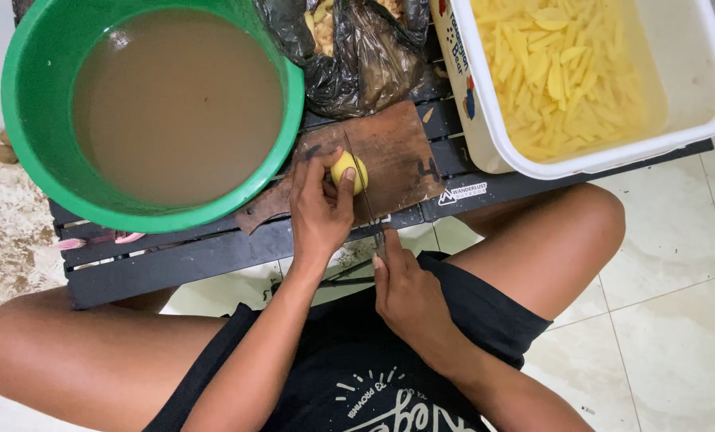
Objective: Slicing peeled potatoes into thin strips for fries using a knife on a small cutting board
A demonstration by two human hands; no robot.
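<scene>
Left grip (319, 210) clenched on peeled potato (349, 171) atop wooden board (397, 156); right grip (405, 292) around knife (361, 184).

A single head-worn camera looks almost straight down from above the seated person, close enough that the bent knees and dark shirt fill the lower frame. The view faces forward over a low black slatted table (173, 264), whose far side reaches the top edge, cutting off the green basin (29, 120) and white tub (693, 120). Tiled floor shows at right.
</scene>
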